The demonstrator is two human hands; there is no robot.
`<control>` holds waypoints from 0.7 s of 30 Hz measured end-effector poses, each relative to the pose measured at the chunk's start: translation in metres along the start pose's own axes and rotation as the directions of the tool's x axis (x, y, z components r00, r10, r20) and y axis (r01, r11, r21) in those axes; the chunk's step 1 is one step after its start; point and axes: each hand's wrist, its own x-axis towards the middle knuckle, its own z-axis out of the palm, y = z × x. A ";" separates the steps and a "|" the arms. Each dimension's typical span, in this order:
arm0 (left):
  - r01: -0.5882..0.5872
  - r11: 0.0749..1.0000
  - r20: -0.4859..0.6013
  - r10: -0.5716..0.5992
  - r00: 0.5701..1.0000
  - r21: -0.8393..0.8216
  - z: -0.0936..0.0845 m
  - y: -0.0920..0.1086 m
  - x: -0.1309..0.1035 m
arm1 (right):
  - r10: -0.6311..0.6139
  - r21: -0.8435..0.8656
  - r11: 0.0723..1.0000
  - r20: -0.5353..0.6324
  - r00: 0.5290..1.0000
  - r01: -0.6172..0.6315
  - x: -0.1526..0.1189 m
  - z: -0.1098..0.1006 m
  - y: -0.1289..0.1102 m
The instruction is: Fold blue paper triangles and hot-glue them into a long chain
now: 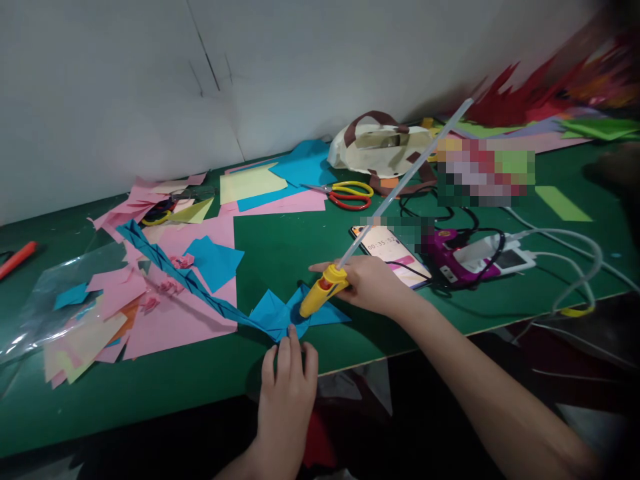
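Observation:
My right hand [370, 283] is closed around a yellow hot glue gun [320, 293], with its index finger stretched out past it. A long, clear glue stick [407, 183] rises from the back of the gun. The gun's tip points down onto a blue folded-paper piece [270, 320] near the table's front edge; whether it touches is hidden. From this piece a long blue folded strip [193, 283] runs up to the left. My left hand [289, 373] holds the near edge of the paper under its fingertips, its thumb out of sight.
Pink sheets [185, 320], small pink paper flowers [170, 287] and scraps lie on the left. Scissors [350, 193] rest behind, by a cream bag [385, 147]. A lit phone [393, 253] and a purple power strip [450, 260] with cables sit to the right on the green table [280, 247].

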 end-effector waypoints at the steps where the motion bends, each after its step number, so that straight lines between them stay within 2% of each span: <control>1: 0.001 1.000 -0.005 -0.001 1.000 -0.003 0.000 0.000 0.000 | -0.007 0.001 1.000 0.002 1.000 0.007 0.000 0.000 0.000; 21: 0.000 1.000 -0.010 0.000 1.000 -0.012 -0.001 0.000 0.002 | -0.040 -0.017 0.999 -0.013 0.999 0.040 -0.002 0.004 -0.001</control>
